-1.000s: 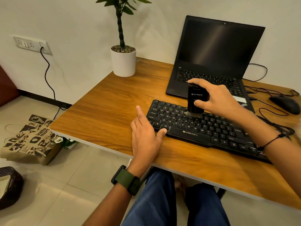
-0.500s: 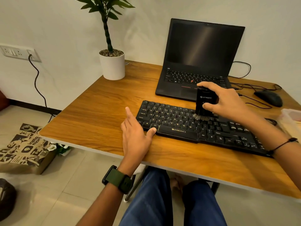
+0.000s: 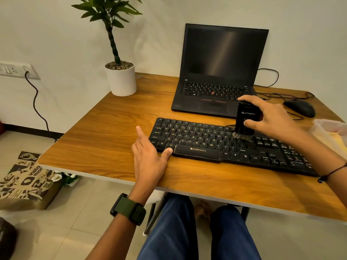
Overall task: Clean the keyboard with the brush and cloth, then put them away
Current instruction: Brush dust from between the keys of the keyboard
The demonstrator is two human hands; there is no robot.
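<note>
A black keyboard (image 3: pixel 206 141) lies across the wooden desk (image 3: pixel 112 132). My right hand (image 3: pixel 270 119) grips a black block-shaped brush (image 3: pixel 247 119), thumb on its front and fingers over its top. The bristles press on the keys right of the keyboard's middle. My left hand (image 3: pixel 148 156) rests flat on the desk at the keyboard's left front corner, thumb touching its front edge. No cloth is plainly visible.
A black laptop (image 3: pixel 219 72) stands open behind the keyboard. A white pot with a plant (image 3: pixel 121 79) sits at the back left. A black mouse (image 3: pixel 299 107) and cables lie at the back right. A translucent container (image 3: pixel 332 132) is at the right edge.
My right hand has swept the brush to the right along the keys, from the left part toward the right of middle. My left hand has stayed at the keyboard's left corner.
</note>
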